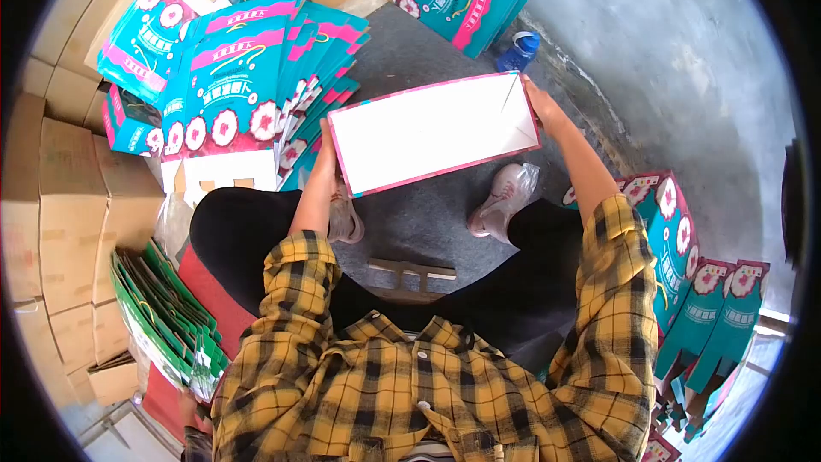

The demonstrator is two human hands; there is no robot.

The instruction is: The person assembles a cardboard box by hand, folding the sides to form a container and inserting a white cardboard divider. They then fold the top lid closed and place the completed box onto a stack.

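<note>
Held out in front of me is a long cardboard gift box (432, 137), its white side facing up and pink printing along its edges. Fold lines show at its right end. My left hand (327, 147) grips the left end, with most of the fingers hidden behind the box. At the opposite end my right hand (539, 101) holds the upper right corner, thumb side showing. Left of the box, a fanned stack of flat teal and pink printed cartons (231, 85) leans close to my left forearm.
Brown cardboard boxes (64, 197) are piled along the left. Green folded cartons (162, 316) stand below them. More teal cartons (466, 0) lean at the top, beside a blue object (518, 51). Other teal boxes (676, 248) stand at right. A small wooden piece (412, 269) lies between my feet.
</note>
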